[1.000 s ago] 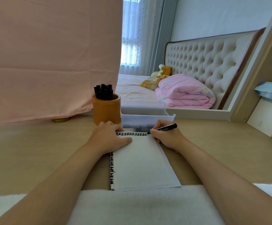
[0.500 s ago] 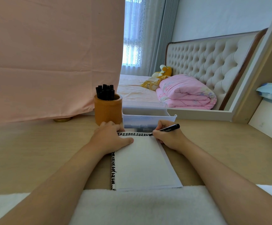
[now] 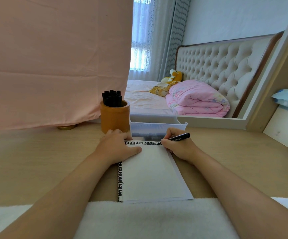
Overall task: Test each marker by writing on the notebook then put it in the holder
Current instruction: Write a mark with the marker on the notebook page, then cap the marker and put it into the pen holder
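An open notebook (image 3: 150,173) lies on the wooden desk, with a row of black marks along its top edge and down its left edge. My left hand (image 3: 117,146) rests flat on the page's upper left corner. My right hand (image 3: 177,145) grips a black marker (image 3: 179,137) whose tip touches the top right of the page. Behind my left hand stands a round orange-brown holder (image 3: 114,118) with several black markers (image 3: 112,99) upright in it.
A clear plastic bin (image 3: 157,125) stands just behind the notebook. A pink cloth (image 3: 53,57) hangs at the left, and a mirror leans at the back. A white box (image 3: 284,130) sits at the right. A white fluffy cloth (image 3: 148,219) covers the desk's near edge.
The marker tip has crept a little to the right along the row of marks at the page's top. My left hand stays pressed on the page.
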The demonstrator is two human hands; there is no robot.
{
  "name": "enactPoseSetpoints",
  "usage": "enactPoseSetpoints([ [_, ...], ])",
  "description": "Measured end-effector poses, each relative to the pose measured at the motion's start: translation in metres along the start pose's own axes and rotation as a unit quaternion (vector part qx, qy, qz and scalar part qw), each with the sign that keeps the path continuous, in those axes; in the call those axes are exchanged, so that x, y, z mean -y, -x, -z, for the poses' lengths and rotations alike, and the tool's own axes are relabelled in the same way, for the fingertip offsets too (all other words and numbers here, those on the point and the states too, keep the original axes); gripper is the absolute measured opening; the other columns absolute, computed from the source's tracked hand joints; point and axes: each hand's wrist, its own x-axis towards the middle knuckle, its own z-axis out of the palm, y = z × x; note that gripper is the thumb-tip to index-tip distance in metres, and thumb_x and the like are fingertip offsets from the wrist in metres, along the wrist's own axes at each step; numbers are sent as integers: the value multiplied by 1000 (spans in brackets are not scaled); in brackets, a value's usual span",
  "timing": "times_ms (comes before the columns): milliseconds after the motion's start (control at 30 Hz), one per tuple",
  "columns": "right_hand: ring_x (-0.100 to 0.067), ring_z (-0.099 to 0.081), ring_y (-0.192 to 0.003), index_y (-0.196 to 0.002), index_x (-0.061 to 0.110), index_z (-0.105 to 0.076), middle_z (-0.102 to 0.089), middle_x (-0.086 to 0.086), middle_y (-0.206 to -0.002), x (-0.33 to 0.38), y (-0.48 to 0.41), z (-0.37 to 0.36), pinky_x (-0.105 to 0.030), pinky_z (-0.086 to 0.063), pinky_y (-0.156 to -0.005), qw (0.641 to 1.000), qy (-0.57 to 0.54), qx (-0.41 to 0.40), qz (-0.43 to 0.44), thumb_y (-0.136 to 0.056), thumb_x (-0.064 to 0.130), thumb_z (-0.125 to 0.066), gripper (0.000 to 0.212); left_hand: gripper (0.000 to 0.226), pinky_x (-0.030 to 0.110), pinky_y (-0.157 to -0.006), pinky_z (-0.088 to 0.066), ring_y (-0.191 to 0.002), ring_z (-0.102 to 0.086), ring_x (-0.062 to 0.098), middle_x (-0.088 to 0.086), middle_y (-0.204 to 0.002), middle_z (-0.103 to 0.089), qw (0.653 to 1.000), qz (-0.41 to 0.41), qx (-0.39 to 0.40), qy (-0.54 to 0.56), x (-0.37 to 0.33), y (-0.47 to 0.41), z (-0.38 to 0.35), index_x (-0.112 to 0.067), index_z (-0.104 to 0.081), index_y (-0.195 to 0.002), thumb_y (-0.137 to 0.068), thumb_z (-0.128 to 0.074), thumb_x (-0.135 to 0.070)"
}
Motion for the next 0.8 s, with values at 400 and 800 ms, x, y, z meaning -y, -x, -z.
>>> enactPoseSetpoints([
  [400,-15,-43,-47,-73,2,-49,-50,-9,-56,5,5,3,-26,-39,-48,995,-89,-30,-22,-86,-3,-59,17,53,31,-85,-38,-112,-39,12,-8,-124,-53,1000,-2,4,-6,1,-2,-1,-39,-58,-122,-81,-57,-71],
  [800,-22,-62,-66,-109,13,-74,-73,-6,-87,43,9,4,-29,-48,-50,984,-134,98,62,-94,3,-63,21,21,25,-80,-42,-102,-55,6,-12,-114,-62,987,23,-7,160,11,-3,16,-31,-62,-113,-102,-45,-31],
])
